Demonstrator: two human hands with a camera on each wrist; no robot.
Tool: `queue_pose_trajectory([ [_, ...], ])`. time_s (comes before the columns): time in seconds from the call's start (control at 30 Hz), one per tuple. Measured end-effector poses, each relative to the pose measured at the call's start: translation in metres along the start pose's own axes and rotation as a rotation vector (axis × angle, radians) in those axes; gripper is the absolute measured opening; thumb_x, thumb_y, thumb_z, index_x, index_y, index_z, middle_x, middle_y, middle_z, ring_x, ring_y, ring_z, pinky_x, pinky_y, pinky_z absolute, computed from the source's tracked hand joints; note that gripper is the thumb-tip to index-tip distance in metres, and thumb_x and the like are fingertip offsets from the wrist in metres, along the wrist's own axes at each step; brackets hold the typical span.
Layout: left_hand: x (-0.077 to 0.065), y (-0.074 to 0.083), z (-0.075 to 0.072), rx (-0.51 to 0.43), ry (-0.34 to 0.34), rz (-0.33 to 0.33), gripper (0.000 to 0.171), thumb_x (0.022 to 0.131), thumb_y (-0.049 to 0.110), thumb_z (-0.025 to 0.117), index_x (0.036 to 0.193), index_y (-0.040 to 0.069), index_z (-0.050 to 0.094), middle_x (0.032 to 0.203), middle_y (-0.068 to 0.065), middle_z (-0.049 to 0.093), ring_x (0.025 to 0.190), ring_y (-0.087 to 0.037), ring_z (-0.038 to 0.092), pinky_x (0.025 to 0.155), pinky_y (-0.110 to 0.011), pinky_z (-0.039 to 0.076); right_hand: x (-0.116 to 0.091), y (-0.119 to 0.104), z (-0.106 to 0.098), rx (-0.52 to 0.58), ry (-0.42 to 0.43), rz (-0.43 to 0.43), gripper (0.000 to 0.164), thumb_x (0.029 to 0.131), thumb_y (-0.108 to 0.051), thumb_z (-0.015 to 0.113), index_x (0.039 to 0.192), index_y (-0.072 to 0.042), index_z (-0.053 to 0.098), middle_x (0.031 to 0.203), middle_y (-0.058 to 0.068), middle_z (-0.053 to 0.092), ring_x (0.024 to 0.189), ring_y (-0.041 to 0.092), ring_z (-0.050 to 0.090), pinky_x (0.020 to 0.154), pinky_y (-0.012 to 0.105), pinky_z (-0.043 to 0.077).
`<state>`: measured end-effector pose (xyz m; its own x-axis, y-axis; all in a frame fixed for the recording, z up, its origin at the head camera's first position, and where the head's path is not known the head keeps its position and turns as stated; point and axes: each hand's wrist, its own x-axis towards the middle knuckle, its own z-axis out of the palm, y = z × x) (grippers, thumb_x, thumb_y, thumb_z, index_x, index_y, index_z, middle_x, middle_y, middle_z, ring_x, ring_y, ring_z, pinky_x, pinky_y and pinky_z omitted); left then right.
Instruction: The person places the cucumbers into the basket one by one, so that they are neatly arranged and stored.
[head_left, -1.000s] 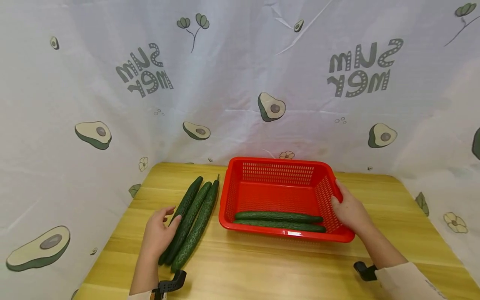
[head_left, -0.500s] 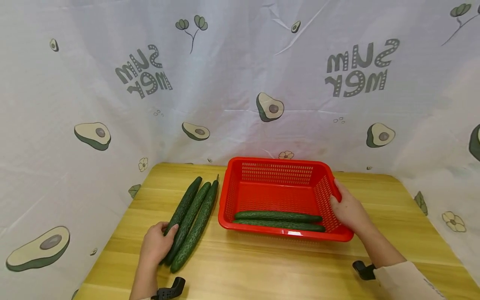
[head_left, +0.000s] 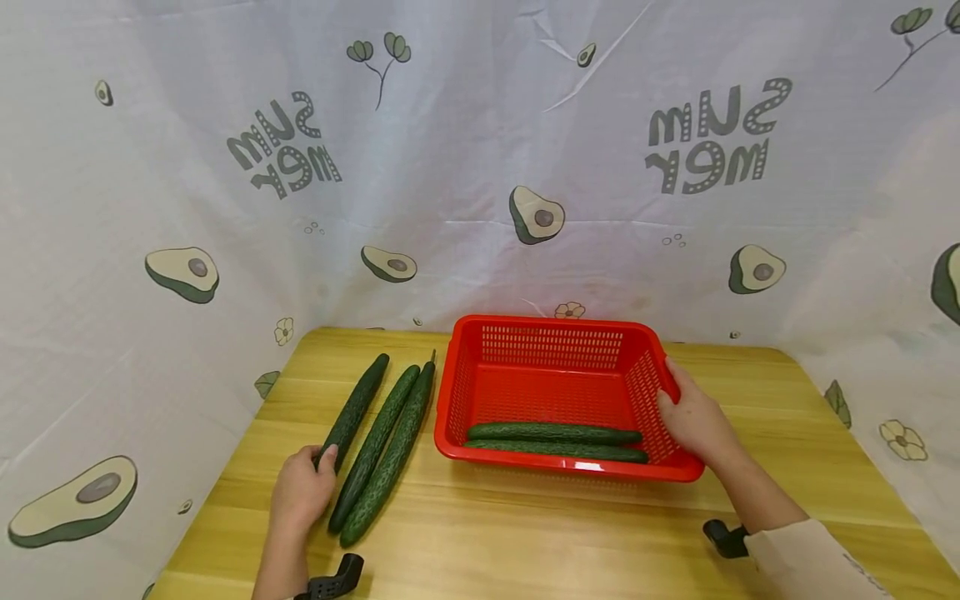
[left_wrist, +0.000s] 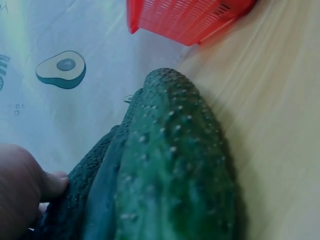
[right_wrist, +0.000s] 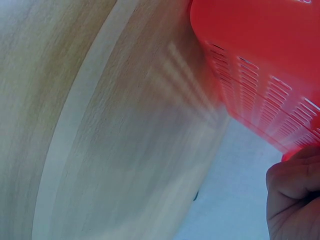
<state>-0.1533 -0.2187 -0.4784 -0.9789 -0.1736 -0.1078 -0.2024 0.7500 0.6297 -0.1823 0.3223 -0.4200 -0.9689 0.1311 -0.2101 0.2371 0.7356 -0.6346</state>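
We see the held cucumber (head_left: 354, 412) left of the red basket (head_left: 551, 387), its long axis slanting so the far tip leans toward the basket's rear side; our left hand (head_left: 302, 490) pinches its near end between thumb and fingers. Whether it is lifted, we cannot tell. Left of it, farthest from the basket, runs the edge of the wooden tabletop (head_left: 510, 533), which also shows in front of the basket. Between our held cucumber and the basket's left wall lie the middle cucumber (head_left: 374, 447) and the stemmed cucumber (head_left: 392, 454), nearly parallel. Inside the basket, two cucumbers (head_left: 555, 432) lie lengthwise along the near wall, bare floor behind them. Our right hand (head_left: 697, 417) grips the basket's right rim. Behind the basket hangs an avocado-print sheet (head_left: 450, 150).
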Motion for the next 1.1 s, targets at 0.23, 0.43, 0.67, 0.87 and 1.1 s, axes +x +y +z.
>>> queue_pose_trajectory([
  [0.23, -0.001, -0.002, -0.004, -0.058, 0.032, -0.032, 0.068, 0.11, 0.042, 0.035, 0.146, -0.015, 0.042, 0.143, -0.042, 0.045, 0.132, -0.059, 0.044, 0.106, -0.069, 0.04, 0.0, -0.001, -0.001, 0.005, 0.003, 0.001, 0.07, 0.109, -0.026, 0.035, 0.165, -0.011, -0.004, 0.142, 0.041, 0.041, 0.072, 0.02, 0.067, 0.059, 0.036, 0.061],
  [0.43, -0.006, 0.007, -0.002, -0.178, 0.076, -0.01, 0.067, 0.11, 0.045, 0.036, 0.15, -0.008, 0.041, 0.147, -0.034, 0.046, 0.129, -0.051, 0.053, 0.104, -0.061, 0.046, -0.001, -0.001, -0.002, 0.005, 0.0, 0.005, 0.07, 0.109, -0.027, 0.035, 0.165, -0.011, -0.005, 0.143, 0.041, 0.041, 0.072, 0.02, 0.067, 0.059, 0.036, 0.061],
  [0.67, -0.013, 0.03, -0.005, -0.396, 0.073, 0.003, 0.073, 0.103, 0.054, 0.053, 0.157, 0.006, 0.038, 0.152, -0.02, 0.046, 0.101, -0.033, 0.074, 0.072, -0.026, 0.06, -0.001, -0.003, -0.001, 0.02, -0.008, 0.008, 0.071, 0.109, -0.027, 0.035, 0.165, -0.013, -0.005, 0.145, 0.041, 0.04, 0.074, 0.021, 0.068, 0.061, 0.036, 0.061],
  [0.87, -0.016, 0.047, -0.012, -0.378, 0.076, 0.035, 0.071, 0.096, 0.042, 0.07, 0.156, 0.015, 0.043, 0.151, -0.018, 0.047, 0.087, -0.027, 0.075, 0.066, -0.025, 0.057, -0.002, -0.003, -0.002, 0.002, 0.005, 0.003, 0.07, 0.109, -0.026, 0.035, 0.165, -0.01, -0.003, 0.144, 0.041, 0.041, 0.074, 0.021, 0.067, 0.061, 0.036, 0.06],
  [1.1, -0.019, 0.064, -0.013, -0.357, 0.082, 0.137, 0.068, 0.092, 0.028, 0.078, 0.152, 0.014, 0.049, 0.147, -0.017, 0.052, 0.103, -0.033, 0.07, 0.11, -0.057, 0.045, -0.001, -0.001, -0.001, -0.004, 0.009, -0.014, 0.07, 0.109, -0.026, 0.036, 0.165, -0.009, -0.003, 0.144, 0.042, 0.041, 0.075, 0.021, 0.068, 0.061, 0.035, 0.06],
])
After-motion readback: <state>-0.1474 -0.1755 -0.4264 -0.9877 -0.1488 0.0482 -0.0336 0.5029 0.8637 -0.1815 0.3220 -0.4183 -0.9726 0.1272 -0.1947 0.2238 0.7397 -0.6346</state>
